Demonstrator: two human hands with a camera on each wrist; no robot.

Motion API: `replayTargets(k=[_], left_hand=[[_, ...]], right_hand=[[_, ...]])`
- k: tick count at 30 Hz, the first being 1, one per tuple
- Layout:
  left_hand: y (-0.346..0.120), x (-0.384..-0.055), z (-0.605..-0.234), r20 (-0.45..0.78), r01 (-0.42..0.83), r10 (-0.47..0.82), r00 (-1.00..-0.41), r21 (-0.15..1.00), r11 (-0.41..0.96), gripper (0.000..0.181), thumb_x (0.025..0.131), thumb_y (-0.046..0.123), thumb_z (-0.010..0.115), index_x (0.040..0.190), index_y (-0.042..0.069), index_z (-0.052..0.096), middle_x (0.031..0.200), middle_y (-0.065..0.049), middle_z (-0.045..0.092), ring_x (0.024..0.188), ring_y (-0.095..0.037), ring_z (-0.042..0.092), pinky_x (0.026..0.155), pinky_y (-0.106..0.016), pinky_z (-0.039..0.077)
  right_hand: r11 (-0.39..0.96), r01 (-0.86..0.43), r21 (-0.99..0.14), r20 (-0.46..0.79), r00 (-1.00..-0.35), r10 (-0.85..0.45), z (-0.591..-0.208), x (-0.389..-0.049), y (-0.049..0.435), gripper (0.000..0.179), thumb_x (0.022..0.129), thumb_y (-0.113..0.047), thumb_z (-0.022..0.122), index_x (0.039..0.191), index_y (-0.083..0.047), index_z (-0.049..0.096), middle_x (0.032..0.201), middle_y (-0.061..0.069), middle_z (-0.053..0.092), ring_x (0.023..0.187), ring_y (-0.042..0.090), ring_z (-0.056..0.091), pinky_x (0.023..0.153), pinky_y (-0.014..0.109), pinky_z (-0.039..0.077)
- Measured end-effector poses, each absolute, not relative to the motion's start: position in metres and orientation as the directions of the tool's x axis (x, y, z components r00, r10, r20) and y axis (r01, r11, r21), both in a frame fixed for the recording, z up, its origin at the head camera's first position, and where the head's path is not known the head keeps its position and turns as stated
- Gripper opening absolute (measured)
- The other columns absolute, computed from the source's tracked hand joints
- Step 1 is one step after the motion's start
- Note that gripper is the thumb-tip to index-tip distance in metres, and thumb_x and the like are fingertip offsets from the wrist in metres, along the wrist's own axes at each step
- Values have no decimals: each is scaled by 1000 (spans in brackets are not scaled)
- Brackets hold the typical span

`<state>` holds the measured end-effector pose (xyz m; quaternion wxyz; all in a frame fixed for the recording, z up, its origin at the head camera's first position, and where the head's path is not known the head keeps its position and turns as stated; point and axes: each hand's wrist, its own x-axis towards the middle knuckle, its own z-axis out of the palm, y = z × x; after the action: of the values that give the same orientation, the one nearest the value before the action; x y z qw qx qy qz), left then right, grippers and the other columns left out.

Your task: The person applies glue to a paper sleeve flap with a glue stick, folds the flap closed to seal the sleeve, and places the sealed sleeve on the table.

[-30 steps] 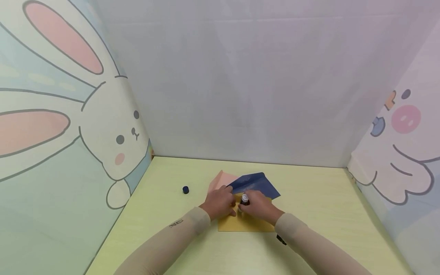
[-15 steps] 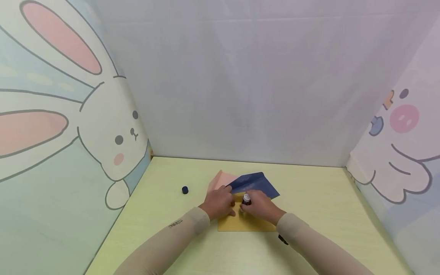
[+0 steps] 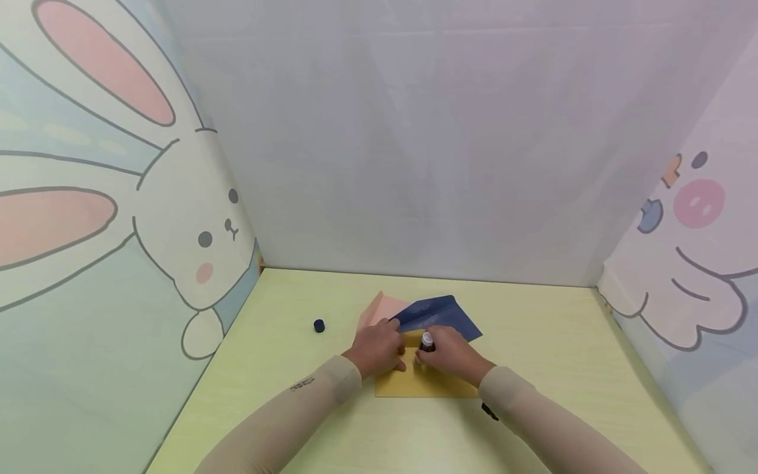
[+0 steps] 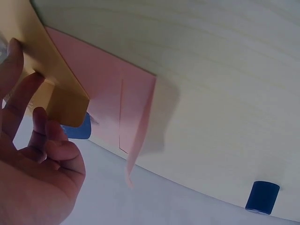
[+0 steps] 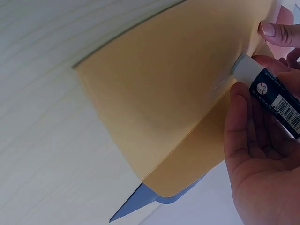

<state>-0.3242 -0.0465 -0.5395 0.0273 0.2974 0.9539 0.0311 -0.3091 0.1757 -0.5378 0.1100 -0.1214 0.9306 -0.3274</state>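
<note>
A yellow envelope (image 3: 429, 385) lies on the table with its flap (image 5: 187, 166) unfolded toward the far side. My left hand (image 3: 377, 349) rests on its left part, and the fingertips (image 4: 36, 77) press the paper near the fold. In my right hand (image 3: 453, 355) I grip a glue stick (image 5: 276, 101) with a dark barcode label. Its white end is down against the envelope near the fold, as the right wrist view shows; the glue tip itself is hidden. Beneath the yellow envelope's far side lie a blue envelope (image 3: 447, 319) and a pink envelope (image 4: 103, 89), both partly covered.
A dark blue cap (image 3: 319, 326) stands on the table (image 3: 545, 342) to the left of the envelopes. Fabric walls enclose the table at the back (image 3: 426, 164) and both sides, with a printed rabbit (image 3: 195, 217) on the left.
My right hand has slid the glue stick slightly to the right along the yellow envelope. The left hand stays in place on the paper.
</note>
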Motion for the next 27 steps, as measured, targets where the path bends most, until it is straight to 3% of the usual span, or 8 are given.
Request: replayTargets(k=[9,27], left_hand=[[-46,-323,-538,-37,562,567,-823,91,822,33,93,59,99,103,28,92,100,8,63,89,-10,51,75,-26,47],[-45,-323,-536,-45,562,567,-822,91,822,33,94,59,99,104,28,91,101,8,62,90,-10,51,76,-26,49]], right_hand=[[751,-157,-641,-109,-950,-291,-537,-309,180,21,101,-18,93,105,-10,73,93,3,68,80,17,62,73,32,52],[759,-173,-627,-79,-956,-283,-539,-309,190,23,100,-17,93,103,-8,72,94,3,69,80,16,62,74,31,53]])
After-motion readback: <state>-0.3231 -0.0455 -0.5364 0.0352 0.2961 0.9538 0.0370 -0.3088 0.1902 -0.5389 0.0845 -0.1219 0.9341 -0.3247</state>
